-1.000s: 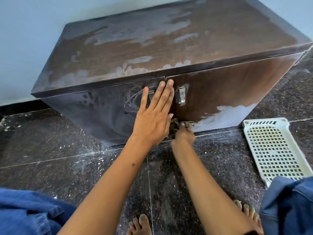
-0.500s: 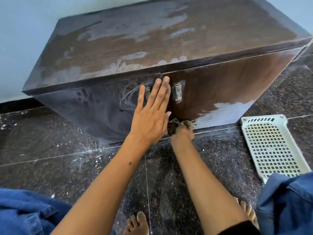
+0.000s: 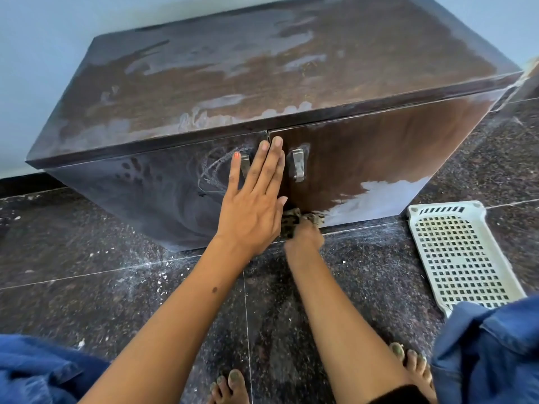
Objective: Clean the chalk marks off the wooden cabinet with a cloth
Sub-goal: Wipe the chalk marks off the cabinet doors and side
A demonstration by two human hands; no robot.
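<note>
The left hand (image 3: 252, 208) lies flat, fingers straight, against the cabinet (image 3: 379, 158) doors. Just beside it, the right hand (image 3: 304, 237) grips the cloth (image 3: 291, 220) at the door's foot.

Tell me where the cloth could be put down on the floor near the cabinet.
Free patches: the dark floor left of the left hand, before the cabinet; also the strip between the right hand holding the cloth and the white basket. Crowded: near the bare feet and at the door foot, where both hands work.
</note>
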